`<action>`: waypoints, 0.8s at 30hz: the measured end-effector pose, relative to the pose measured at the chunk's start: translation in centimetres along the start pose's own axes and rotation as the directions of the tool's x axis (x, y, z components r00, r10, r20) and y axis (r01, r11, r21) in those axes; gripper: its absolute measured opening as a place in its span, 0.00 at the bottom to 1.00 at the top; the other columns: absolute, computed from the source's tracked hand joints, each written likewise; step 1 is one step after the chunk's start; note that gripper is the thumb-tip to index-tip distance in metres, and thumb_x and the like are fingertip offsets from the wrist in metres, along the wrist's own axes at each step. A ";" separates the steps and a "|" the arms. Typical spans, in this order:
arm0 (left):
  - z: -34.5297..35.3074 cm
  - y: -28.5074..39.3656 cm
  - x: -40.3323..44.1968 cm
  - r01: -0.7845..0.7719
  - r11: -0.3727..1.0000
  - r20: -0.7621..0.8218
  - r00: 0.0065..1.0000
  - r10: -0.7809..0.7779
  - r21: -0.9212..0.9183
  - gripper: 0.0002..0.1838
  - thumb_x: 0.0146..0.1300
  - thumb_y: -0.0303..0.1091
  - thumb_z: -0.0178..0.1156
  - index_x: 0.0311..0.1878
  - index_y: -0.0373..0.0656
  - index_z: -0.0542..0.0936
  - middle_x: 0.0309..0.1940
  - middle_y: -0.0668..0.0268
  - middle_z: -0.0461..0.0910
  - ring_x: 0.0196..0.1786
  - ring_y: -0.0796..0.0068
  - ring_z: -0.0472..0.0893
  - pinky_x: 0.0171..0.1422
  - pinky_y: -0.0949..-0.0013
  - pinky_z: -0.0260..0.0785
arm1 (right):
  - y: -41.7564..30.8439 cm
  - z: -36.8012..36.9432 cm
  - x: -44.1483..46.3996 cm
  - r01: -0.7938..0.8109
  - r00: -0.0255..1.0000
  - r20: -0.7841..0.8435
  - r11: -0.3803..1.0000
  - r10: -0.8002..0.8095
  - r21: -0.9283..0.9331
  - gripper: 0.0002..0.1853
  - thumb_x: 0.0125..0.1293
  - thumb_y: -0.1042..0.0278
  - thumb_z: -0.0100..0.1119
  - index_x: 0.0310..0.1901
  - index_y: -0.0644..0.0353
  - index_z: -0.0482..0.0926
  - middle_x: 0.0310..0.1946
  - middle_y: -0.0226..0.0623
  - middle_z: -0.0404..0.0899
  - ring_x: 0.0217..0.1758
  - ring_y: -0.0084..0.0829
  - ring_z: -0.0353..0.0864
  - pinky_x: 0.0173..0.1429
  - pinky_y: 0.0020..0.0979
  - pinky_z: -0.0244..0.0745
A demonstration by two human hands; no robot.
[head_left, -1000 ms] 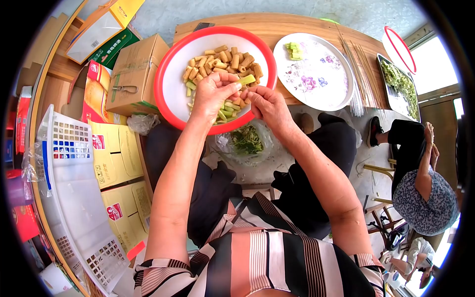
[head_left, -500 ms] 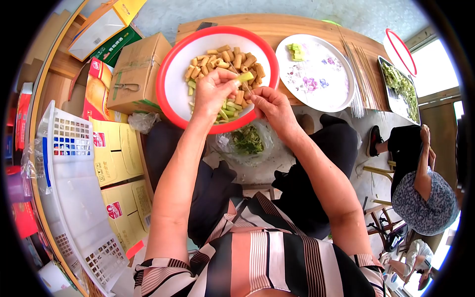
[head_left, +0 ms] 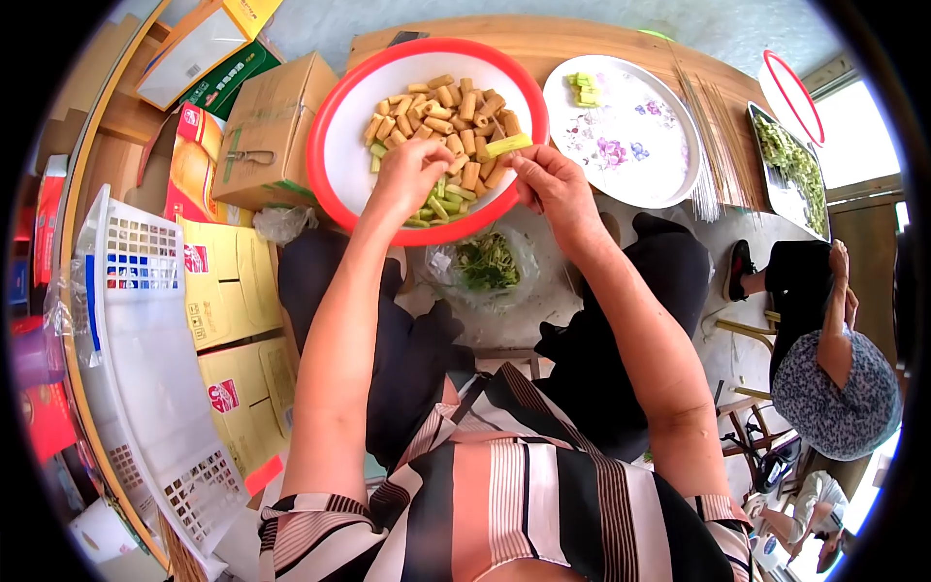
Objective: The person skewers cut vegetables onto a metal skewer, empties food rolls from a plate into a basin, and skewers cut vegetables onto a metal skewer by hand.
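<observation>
A white basin with a red rim (head_left: 335, 184) holds tan tube-shaped pieces (head_left: 441, 107) and cut green stalk pieces (head_left: 441, 206). Over its near part is my left hand (head_left: 412, 177), fingers drawn together among the pieces; what they hold, if anything, is hidden. At the basin's right rim my right hand (head_left: 553, 189) pinches a thin skewer, mostly hidden now, with a pale green stalk piece (head_left: 508, 145) at the fingertips. To the right lies a white flowered plate (head_left: 621, 121) carrying several green stalk pieces (head_left: 584, 89).
Thin skewers (head_left: 722, 145) lie on the wooden table (head_left: 572, 39) beside a tray of chopped greens (head_left: 790, 160). Below the basin sits a plastic bag of leaves (head_left: 485, 264). Cardboard boxes (head_left: 267, 126) and a white plastic crate (head_left: 155, 388) stand left. Another person (head_left: 834, 388) sits right.
My left hand has let go of the green stalk piece and moved away from my right hand. The green piece now sits at my right fingertips, farther right.
</observation>
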State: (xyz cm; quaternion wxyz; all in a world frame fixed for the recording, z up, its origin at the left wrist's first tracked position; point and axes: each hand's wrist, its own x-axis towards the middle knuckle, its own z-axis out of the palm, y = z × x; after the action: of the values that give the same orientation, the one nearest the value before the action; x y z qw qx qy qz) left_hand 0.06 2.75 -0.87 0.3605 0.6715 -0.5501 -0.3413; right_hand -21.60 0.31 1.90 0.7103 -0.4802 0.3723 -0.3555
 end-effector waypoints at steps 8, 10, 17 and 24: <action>0.1 -3.0 -2.0 -0.190 0.735 0.299 0.954 -0.018 0.651 0.10 0.48 0.22 0.62 0.36 0.44 0.79 0.39 0.59 0.72 0.50 0.58 0.74 0.52 0.61 0.67 | -0.5 -0.8 -0.8 0.027 1.000 0.005 0.999 -0.027 -0.023 0.09 0.68 0.65 0.51 0.39 0.62 0.78 0.16 0.21 0.65 0.19 0.14 0.59 0.24 0.18 0.53; 0.0 -3.3 -2.0 -0.173 0.727 0.232 0.972 0.019 0.665 0.11 0.48 0.23 0.62 0.37 0.44 0.79 0.40 0.58 0.74 0.50 0.58 0.75 0.53 0.60 0.67 | -0.4 -1.0 -0.9 0.027 1.000 0.004 0.999 -0.027 -0.017 0.09 0.68 0.65 0.52 0.39 0.61 0.78 0.16 0.21 0.65 0.19 0.14 0.59 0.24 0.18 0.53; -0.2 -4.6 -1.0 -0.091 0.714 0.234 0.967 -0.104 0.695 0.05 0.49 0.23 0.58 0.30 0.41 0.81 0.33 0.52 0.80 0.41 0.52 0.79 0.46 0.55 0.71 | -0.5 -1.2 -1.1 0.034 0.999 0.013 0.999 -0.033 -0.029 0.09 0.68 0.65 0.52 0.39 0.62 0.78 0.16 0.22 0.66 0.19 0.13 0.59 0.24 0.18 0.53; -1.0 -2.6 0.0 0.050 0.995 0.035 0.998 -0.053 0.085 0.06 0.55 0.25 0.59 0.37 0.38 0.81 0.33 0.57 0.81 0.35 0.64 0.82 0.41 0.67 0.75 | -0.5 -1.1 -1.1 0.016 1.000 0.019 0.998 -0.015 -0.056 0.10 0.68 0.64 0.52 0.38 0.62 0.78 0.16 0.21 0.65 0.18 0.13 0.59 0.23 0.18 0.53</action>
State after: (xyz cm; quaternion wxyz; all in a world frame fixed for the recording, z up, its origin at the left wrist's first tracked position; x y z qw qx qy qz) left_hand 2.19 3.18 -2.66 0.3129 0.6936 -0.5530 -0.3395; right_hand -23.16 0.70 2.31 0.6971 -0.5062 0.3718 -0.3457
